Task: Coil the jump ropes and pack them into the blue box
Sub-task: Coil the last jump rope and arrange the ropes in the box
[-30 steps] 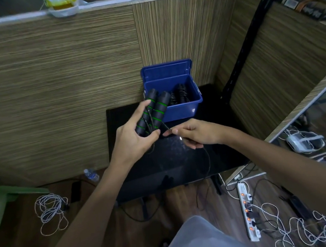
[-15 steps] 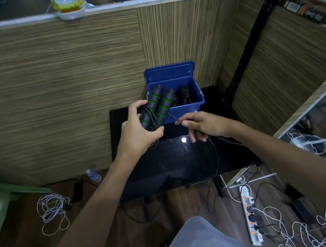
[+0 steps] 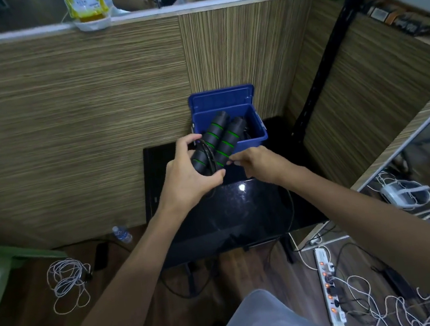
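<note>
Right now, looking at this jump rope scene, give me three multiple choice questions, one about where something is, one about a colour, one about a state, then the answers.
1. Where does the blue box stand?
A. on the floor by the power strip
B. at the far end of the black table, against the wood panel
C. on the green chair

2. What colour are the rings on the jump rope handles?
A. green
B. red
C. white

3. How is the box lid?
A. shut
B. lying on the floor
C. open, standing up behind the box

Answers: 1 B, the box sits on the tabletop next to the panel. 2 A, green bands circle both black handles held by the left hand. 3 C, the lid stands upright and the inside shows.
</note>
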